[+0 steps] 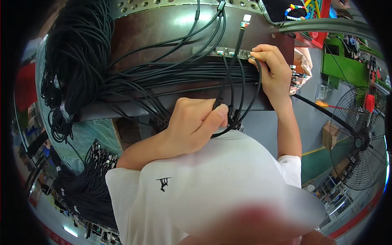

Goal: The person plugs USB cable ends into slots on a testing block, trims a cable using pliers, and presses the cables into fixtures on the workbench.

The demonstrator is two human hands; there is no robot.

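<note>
My left hand [196, 124] is closed in front of my chest, pinching a black cable [228, 77]. That cable rises over the table to a bare connector end [245, 22] that points away from me. My right hand [272, 67] pinches the end of another black cable [259, 77] at the right end of a narrow metal strip with slots [210, 52]. Cable plugs [221, 53] sit in the strip's middle, their leads hanging toward me. My fingertips partly hide the plug in my right hand.
A thick bundle of black cables [79, 61] is heaped at the table's left, with strands running across the brown tabletop [163, 24]. More cables [87, 192] lie lower left. A perforated metal rail [163, 5] lines the back. A floor fan [359, 141] stands at right.
</note>
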